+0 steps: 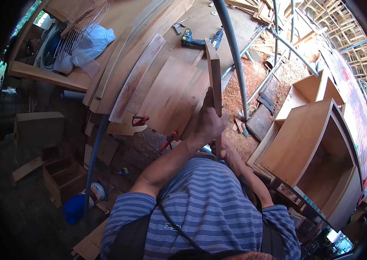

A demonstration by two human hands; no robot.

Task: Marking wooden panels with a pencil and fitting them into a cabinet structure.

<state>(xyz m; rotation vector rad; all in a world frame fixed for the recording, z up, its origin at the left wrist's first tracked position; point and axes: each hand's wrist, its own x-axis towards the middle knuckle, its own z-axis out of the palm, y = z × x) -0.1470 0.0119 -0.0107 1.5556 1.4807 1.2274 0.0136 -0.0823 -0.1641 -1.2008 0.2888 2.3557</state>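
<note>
A long narrow wooden board (214,71) stands on end before my chest, its far end pointing away over the workbench. My left hand (209,124) is closed round its middle, fingers wrapped on the wood. Lower down, close to my shirt, my right hand (224,148) grips the near end, partly hidden behind the board and the left forearm. Beneath and left of the board lie flat wooden panels (166,89) on the bench. Two red-handled clamps, one at the panels' edge (140,120) and another red clamp (168,141), sit near my left forearm.
A yellow-and-black cordless drill (198,42) lies beyond the panels. Blue metal poles (234,47) rise just right of the board. Sawdust (253,78) covers the ground there. Wooden cabinets (300,138) stand right; a wooden box (64,175) and blue bag (74,210) lie lower left.
</note>
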